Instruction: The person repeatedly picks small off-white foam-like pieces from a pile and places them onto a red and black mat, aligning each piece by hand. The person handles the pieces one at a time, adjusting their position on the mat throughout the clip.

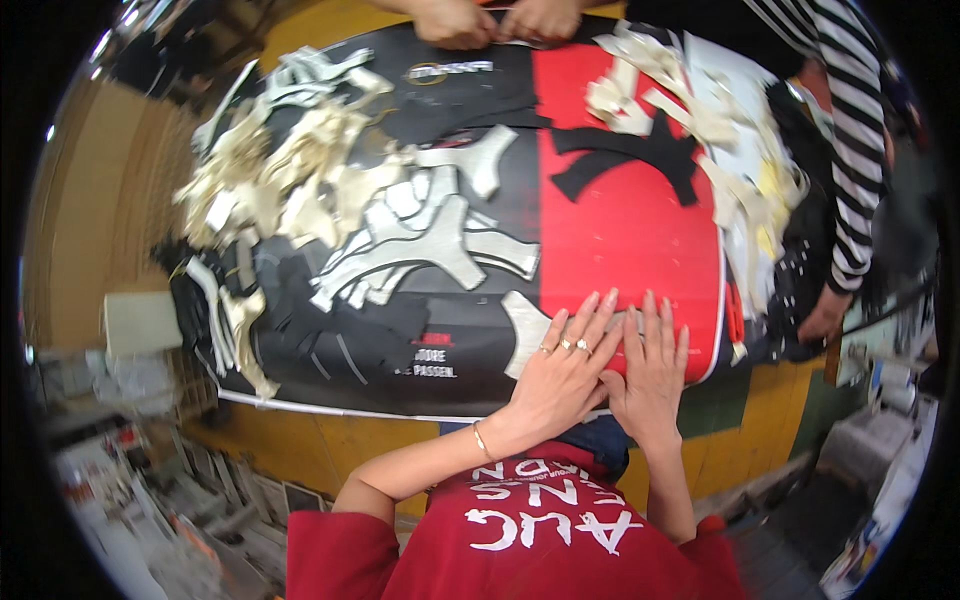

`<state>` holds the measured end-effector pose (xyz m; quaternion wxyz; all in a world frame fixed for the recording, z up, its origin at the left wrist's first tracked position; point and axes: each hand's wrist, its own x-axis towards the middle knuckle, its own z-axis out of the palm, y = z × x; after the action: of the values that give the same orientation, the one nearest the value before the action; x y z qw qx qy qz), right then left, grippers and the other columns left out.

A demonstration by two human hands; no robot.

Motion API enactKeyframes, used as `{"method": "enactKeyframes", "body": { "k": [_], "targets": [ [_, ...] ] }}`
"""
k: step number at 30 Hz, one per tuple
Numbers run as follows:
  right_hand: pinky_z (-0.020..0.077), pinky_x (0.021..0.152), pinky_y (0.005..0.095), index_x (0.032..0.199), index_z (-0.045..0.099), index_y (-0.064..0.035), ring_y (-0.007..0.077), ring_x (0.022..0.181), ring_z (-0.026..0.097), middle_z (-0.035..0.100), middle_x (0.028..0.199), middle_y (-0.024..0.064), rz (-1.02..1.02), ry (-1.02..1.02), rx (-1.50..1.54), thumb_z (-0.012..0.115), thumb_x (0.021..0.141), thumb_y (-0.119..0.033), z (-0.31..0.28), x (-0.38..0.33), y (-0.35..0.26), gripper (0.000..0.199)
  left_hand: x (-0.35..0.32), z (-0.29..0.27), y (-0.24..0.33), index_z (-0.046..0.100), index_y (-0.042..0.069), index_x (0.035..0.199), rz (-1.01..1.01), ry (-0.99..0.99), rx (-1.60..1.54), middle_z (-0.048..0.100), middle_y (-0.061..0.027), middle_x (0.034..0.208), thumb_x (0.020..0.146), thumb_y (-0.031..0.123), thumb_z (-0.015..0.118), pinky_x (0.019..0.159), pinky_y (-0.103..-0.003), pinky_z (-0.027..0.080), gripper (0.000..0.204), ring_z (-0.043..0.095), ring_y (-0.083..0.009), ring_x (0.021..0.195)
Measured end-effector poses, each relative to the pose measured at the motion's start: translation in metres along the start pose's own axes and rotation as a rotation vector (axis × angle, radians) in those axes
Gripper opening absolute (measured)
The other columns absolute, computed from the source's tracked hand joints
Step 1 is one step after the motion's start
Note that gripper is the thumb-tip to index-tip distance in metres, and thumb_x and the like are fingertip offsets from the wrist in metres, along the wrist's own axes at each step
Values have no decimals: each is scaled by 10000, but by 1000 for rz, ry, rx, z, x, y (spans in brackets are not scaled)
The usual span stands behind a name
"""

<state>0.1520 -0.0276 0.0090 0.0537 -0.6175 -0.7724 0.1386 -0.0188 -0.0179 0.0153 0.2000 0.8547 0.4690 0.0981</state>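
Note:
Both my hands lie flat near the front edge of the table, on the red part of its printed cover (630, 240). Under them is a pale grey Y-shaped fabric piece (523, 330), its left arm sticking out past my fingers and the rest mostly covered. My left hand (568, 365), with rings and a bracelet, rests with fingers stretched out. Beside it, thumb close to the left hand, my right hand (648, 380) is spread too. Further left lies a loose stack of similar grey fabric pieces (430, 240), and one more grey piece (480, 160) sits above the stack.
Cream fabric pieces (320, 180) heap at the left, with black pieces (350, 310) nearer. A black cut piece (630, 155) lies on the red area; more cream pieces (740, 210) line the right. Another person's hands (500, 22) work at the far edge; a striped sleeve (855, 150) reaches in at right.

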Motion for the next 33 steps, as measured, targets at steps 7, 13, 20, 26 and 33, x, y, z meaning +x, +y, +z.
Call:
{"method": "enactKeyframes", "body": {
  "k": [7, 13, 20, 26, 33],
  "targets": [
    [54, 1207, 591, 1493, 446, -78, 359, 1520, 200, 293, 1614, 170, -28, 23, -85, 464, 989, -550, -9, -1, -8, 690, -39, -10, -23, 334, 74, 1553, -162, 120, -23, 240, -245, 1614, 893, 578, 605, 1194, -550, 174, 873, 219, -411, 1500],
    [196, 1180, 546, 1343, 573, -45, 347, 1385, 409, 480, 1472, 149, -82, 188, 77, 660, 936, -258, -18, 20, -26, 467, -40, 2, -27, 331, 73, 1551, -119, 226, -16, 216, -276, 1612, 877, 631, 590, 1199, -548, 142, 912, 209, -429, 1497],
    [374, 929, 423, 1230, 630, -70, 271, 1016, 569, 608, 1046, 103, -166, 147, 91, 766, 847, -302, -25, 39, -41, 468, -50, 20, -34, 383, 67, 1513, -65, 707, -128, 235, -302, 1590, 869, 593, 658, 1203, -514, 156, 877, 223, -417, 1495],
    [378, 841, 377, 998, 695, -71, 243, 880, 602, 655, 893, 59, -55, 5, 221, 821, 791, -284, -37, 48, -36, 323, -49, 36, -38, 473, 102, 1416, -120, 830, -207, 276, -307, 1553, 821, 466, 780, 1172, -537, 219, 762, 286, -441, 1460],
    [499, 747, 320, 935, 682, -3, 197, 772, 666, 701, 858, 83, -257, -83, 508, 795, 833, -118, -71, 75, -69, 191, -69, 37, -42, 537, 178, 1309, -30, 1046, -175, 313, -271, 1503, 748, 368, 858, 1139, -541, 268, 674, 362, -464, 1379]
  ]
}}
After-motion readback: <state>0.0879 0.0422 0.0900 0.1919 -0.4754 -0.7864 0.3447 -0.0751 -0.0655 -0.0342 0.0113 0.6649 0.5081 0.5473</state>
